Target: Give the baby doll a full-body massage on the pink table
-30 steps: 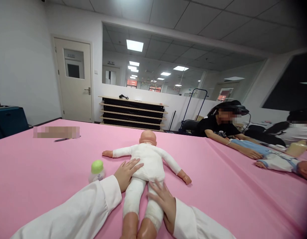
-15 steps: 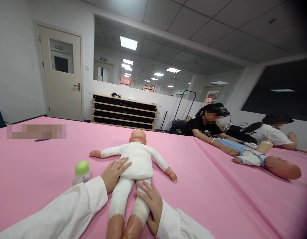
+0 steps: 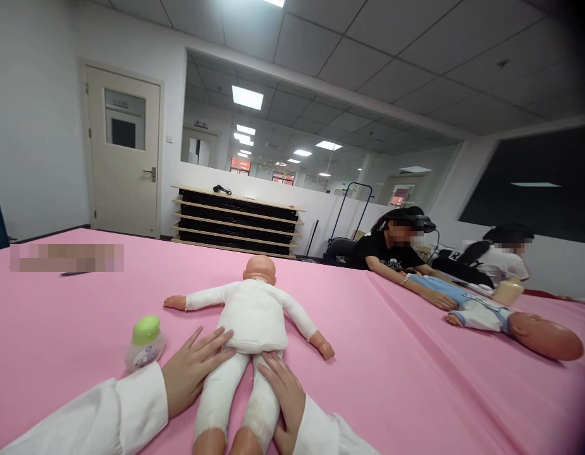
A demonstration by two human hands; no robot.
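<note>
A baby doll (image 3: pixel 254 316) with a white cloth body lies on the pink table cover, head away from me and the back of its head showing. Its arms are spread to both sides. My left hand (image 3: pixel 195 366) has its fingers stretched out, the tips resting on the doll's left-hand side near the hip. On the doll's right-hand thigh lies my right hand (image 3: pixel 285 388), fingers extended and flat. Left of my left hand stands a small clear bottle with a green cap (image 3: pixel 146 335).
The pink cover (image 3: pixel 377 379) spreads over the table. At the right a co-worker (image 3: pixel 396 243) reaches toward another doll (image 3: pixel 543 332) in blue and white clothes. A pale bottle (image 3: pixel 508 291) stands beside it, with a second person (image 3: pixel 505 256) behind. A low rack (image 3: pixel 235 221) stands beyond.
My left hand has slid down and left, from the doll's lower back to beside its hip. My right hand stays on the thigh. The view has tilted slightly upward.
</note>
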